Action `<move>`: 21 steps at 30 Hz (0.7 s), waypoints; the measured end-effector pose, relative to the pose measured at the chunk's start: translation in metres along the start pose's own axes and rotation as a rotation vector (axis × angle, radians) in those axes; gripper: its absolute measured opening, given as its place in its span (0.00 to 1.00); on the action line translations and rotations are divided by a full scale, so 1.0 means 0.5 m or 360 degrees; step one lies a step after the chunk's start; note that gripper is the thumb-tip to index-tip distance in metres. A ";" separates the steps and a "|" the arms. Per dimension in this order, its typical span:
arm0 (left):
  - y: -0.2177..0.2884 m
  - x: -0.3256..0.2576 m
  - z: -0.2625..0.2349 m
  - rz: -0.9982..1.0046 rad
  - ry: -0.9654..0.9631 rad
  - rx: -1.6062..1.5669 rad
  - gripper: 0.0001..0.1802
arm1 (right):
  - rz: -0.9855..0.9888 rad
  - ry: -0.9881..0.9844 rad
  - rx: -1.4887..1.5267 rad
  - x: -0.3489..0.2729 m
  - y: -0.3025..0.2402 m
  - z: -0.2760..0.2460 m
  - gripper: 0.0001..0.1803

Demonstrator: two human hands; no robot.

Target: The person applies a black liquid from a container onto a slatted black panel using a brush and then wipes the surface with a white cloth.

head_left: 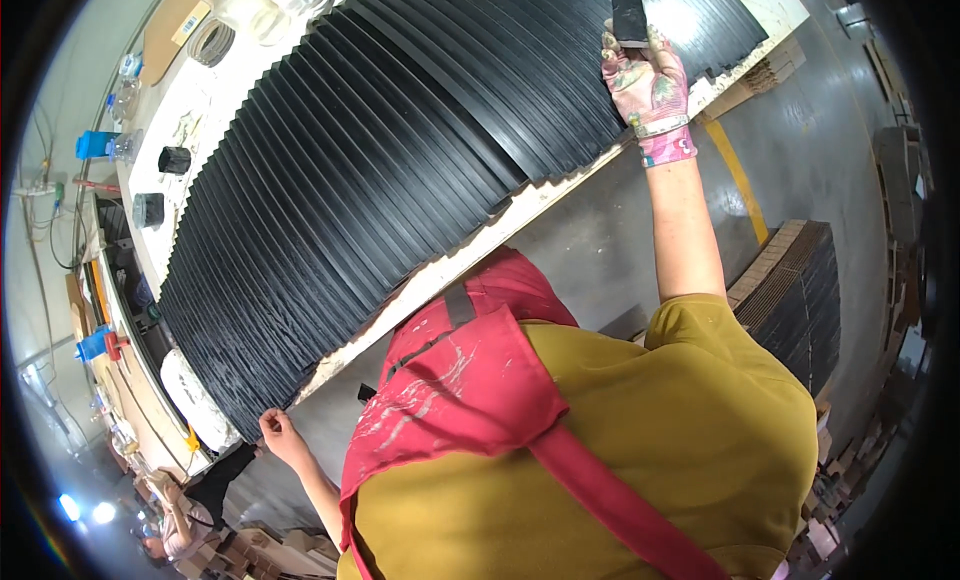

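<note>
Long black strips [330, 150] lie side by side across the white table, forming a ribbed surface. Above their right part, my right hand [650, 85], in a stained pink patterned glove, grips a small black rectangular block [629, 16] between thumb and fingers. My left hand [280, 432] is bare and small in the picture, beside the near left corner of the strips. Its fingertips are pinched together; whether anything is between them is too small to tell.
Two dark round pieces [148, 210] stand past the strips' left end, near a bottle with a blue top [97, 145] and a coiled ring [211, 43]. A stack of dark-faced boards [795, 300] is on the floor at right. Another person [180, 520] is at lower left.
</note>
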State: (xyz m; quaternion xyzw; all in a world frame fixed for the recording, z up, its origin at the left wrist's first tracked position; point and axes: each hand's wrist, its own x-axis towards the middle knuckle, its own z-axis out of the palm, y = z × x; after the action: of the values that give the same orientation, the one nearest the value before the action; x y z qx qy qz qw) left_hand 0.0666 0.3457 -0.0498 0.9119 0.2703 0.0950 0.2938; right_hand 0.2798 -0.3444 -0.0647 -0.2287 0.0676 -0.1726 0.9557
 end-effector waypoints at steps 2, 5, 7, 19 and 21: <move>-0.012 0.001 -0.008 0.0108 0.0044 -0.0019 0.03 | 0.0112 -0.0274 0.0159 0.006 0.033 -0.013 0.18; -0.001 0.005 0.000 0.0114 -0.0032 0.0040 0.03 | 0.0220 -0.0109 -0.0098 -0.024 0.089 0.064 0.18; 0.024 0.002 -0.009 -0.0003 -0.0136 0.0002 0.05 | 0.0349 -0.0122 -0.0261 -0.030 0.139 0.113 0.16; 0.120 0.179 -0.103 0.0042 0.0144 -0.0223 0.12 | 0.0320 -0.1328 -0.1932 0.120 0.648 0.479 0.19; 0.120 0.250 -0.096 0.0171 0.0142 -0.0287 0.12 | 0.0096 -0.1402 -0.2165 0.151 0.750 0.507 0.19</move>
State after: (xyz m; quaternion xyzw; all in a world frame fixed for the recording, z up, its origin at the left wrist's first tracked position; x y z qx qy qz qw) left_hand 0.1814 0.3966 0.0263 0.8898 0.2243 0.1751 0.3567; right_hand 0.5148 0.0468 -0.0166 -0.8048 -0.2187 0.0381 0.5505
